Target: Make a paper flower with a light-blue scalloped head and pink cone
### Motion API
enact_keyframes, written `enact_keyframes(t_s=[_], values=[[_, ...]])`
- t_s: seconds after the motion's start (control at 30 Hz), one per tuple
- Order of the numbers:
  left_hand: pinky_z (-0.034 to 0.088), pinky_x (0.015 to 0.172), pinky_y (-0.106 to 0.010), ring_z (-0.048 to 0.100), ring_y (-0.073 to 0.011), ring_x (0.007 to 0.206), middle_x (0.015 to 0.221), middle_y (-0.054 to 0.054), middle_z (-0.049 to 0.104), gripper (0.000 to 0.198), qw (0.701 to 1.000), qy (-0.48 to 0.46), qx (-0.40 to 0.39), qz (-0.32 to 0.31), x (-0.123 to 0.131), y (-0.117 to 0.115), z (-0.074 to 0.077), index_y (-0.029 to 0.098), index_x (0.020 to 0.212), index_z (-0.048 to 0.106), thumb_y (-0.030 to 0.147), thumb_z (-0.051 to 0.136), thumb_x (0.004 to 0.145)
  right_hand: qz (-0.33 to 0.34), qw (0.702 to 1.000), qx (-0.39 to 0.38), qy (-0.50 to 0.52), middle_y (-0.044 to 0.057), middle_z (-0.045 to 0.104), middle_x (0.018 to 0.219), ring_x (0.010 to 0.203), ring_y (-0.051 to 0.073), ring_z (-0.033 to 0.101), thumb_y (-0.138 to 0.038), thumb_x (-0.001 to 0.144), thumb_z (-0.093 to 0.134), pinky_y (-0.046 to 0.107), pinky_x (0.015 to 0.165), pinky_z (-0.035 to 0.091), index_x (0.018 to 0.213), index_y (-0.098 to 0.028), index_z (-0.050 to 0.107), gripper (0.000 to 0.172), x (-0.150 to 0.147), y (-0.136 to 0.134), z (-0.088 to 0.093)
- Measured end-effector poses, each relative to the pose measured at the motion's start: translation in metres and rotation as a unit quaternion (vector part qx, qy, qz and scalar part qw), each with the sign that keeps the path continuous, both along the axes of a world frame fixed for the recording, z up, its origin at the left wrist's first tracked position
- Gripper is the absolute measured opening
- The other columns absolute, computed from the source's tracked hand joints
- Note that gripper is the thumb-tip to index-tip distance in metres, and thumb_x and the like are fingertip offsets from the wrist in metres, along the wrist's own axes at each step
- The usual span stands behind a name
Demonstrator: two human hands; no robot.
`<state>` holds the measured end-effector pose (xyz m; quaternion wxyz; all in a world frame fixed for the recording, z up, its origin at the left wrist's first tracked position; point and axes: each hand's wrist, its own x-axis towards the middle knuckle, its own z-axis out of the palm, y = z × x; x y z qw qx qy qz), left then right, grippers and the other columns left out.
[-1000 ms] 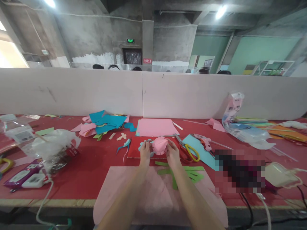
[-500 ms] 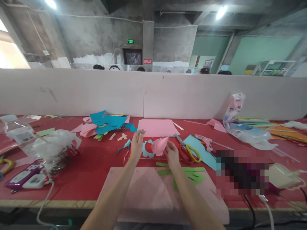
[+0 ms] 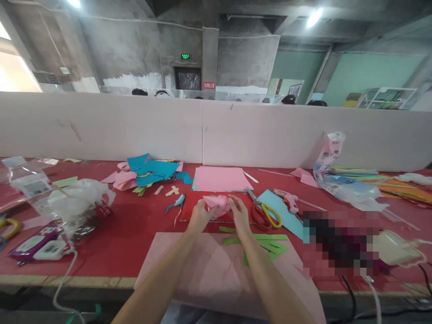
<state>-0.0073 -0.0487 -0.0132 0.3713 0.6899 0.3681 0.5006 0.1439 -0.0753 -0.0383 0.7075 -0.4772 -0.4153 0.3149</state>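
Note:
A pink paper flower (image 3: pixel 218 204) is between my two hands, above a red card (image 3: pixel 192 208). My left hand (image 3: pixel 199 215) pinches its left side, and my right hand (image 3: pixel 238 210) grips its right edge. The light-blue scalloped paper ring is mostly covered by the flower and fingers. Just right of my right hand lie scissors (image 3: pixel 266 215) with yellow and red handles. Behind the hands is a stack of pink paper sheets (image 3: pixel 222 178). Green paper strips (image 3: pixel 270 247) rest on a pink sheet (image 3: pixel 199 265) under my forearms.
Blue paper scraps (image 3: pixel 153 172) lie at the back left, near a plastic bottle (image 3: pixel 29 177) and a plastic bag (image 3: pixel 74 202). On the right are a pink glue gun (image 3: pixel 290 200), a light-blue sheet (image 3: pixel 283 216) and a clear plastic packet (image 3: pixel 340 180). A white partition (image 3: pixel 270 135) closes the back.
My left hand has moved right and down onto the pink flower, which my right hand alone held before. The flower has turned, its pointed end now facing left, and covers the blue ring.

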Motion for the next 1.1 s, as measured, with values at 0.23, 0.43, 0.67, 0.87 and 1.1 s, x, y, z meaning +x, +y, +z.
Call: enact_keyframes(t_s=[0.23,0.43,0.67,0.87,1.1], values=[[0.045,0.083,-0.030,0.059,-0.0181,0.093,0.094,-0.006,0.066,0.030,0.930,-0.332,-0.139,0.078,-0.023,0.029,0.000,0.016,0.088,0.059,0.038,0.063,0.069,-0.048,0.977,0.012,-0.206,0.007,0.064,0.094,0.092,0.020,0.058,-0.040,0.077,0.052,0.035,0.083,0.044,0.088,-0.020,0.064,0.026,-0.007,-0.009,0.011],[0.048,0.080,-0.030,0.060,-0.0164,0.091,0.100,-0.007,0.063,0.031,0.865,-0.451,-0.217,0.035,-0.035,0.041,-0.008,0.019,0.095,0.057,0.039,0.061,0.072,0.061,0.870,0.009,-0.488,0.006,0.043,0.132,0.125,0.027,0.031,-0.045,0.064,0.068,0.045,0.100,0.029,0.109,-0.027,0.061,0.049,-0.019,-0.014,-0.001],[0.047,0.081,-0.031,0.059,-0.0173,0.096,0.101,-0.009,0.063,0.036,0.880,-0.421,-0.214,0.041,-0.035,0.045,-0.013,0.017,0.096,0.054,0.045,0.057,0.073,0.118,0.852,-0.017,-0.510,0.004,0.052,0.124,0.120,0.023,0.041,-0.029,0.075,0.061,0.045,0.101,0.026,0.109,-0.029,0.061,0.034,-0.014,-0.009,-0.008],[0.048,0.078,-0.028,0.058,-0.0170,0.099,0.102,-0.009,0.063,0.038,0.876,-0.422,-0.233,0.031,-0.037,0.045,-0.011,0.019,0.099,0.054,0.048,0.053,0.075,0.120,0.883,0.000,-0.453,0.004,0.058,0.116,0.114,0.022,0.048,-0.024,0.074,0.061,0.043,0.100,0.029,0.106,-0.028,0.063,0.032,-0.013,-0.011,-0.002],[0.048,0.074,-0.026,0.059,-0.0166,0.096,0.097,-0.008,0.065,0.040,0.878,-0.415,-0.238,0.025,-0.037,0.041,-0.005,0.019,0.097,0.056,0.052,0.048,0.076,0.112,0.911,0.018,-0.395,0.004,0.064,0.105,0.104,0.022,0.055,-0.032,0.080,0.052,0.041,0.096,0.033,0.091,-0.026,0.069,0.020,-0.015,-0.013,-0.001]])
